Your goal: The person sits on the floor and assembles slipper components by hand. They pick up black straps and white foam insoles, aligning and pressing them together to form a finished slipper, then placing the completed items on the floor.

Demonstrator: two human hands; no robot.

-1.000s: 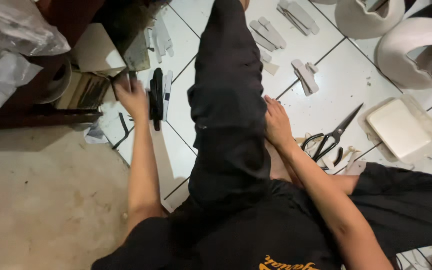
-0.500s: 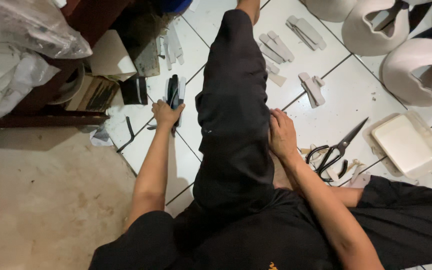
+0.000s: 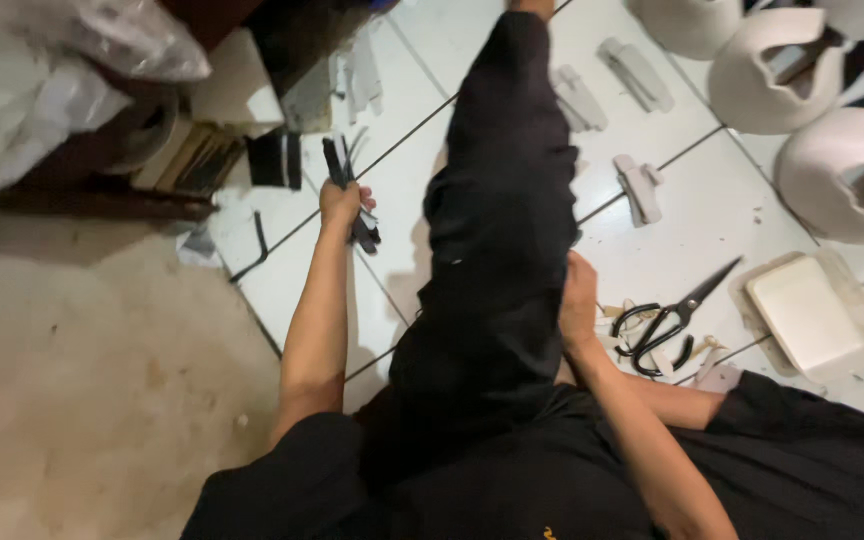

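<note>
While the person sits on the floor (image 3: 82, 400) with one leg (image 3: 502, 230) stretched out in black trousers, clutter fills the far left: plastic bags (image 3: 42, 70), a dark low shelf edge, a white box (image 3: 232, 90) and a stack of flat pieces (image 3: 187, 160) hard against it. Bare beige floor below that, open room there. Left hand (image 3: 342, 205) is closed round a bundle of black strips (image 3: 352, 200), held upright just above white tile, left of the leg; strip tops stick out past the fist. One loose black strip (image 3: 257, 250) lies on tile near the beige edge. Right hand (image 3: 580, 310) rests against the leg's right side, fingers curled; can't tell if that grip holds anything. Just right of it: black scissors (image 3: 672, 320), blades open, pointing up-right, small scraps around the handles. Grey cut pieces (image 3: 640, 188) lie well apart on tile further up. White tray (image 3: 812, 315) sits beside the scissor tips. White shell shapes (image 3: 842, 170) crowd the upper-right corner, little free tile there.
</note>
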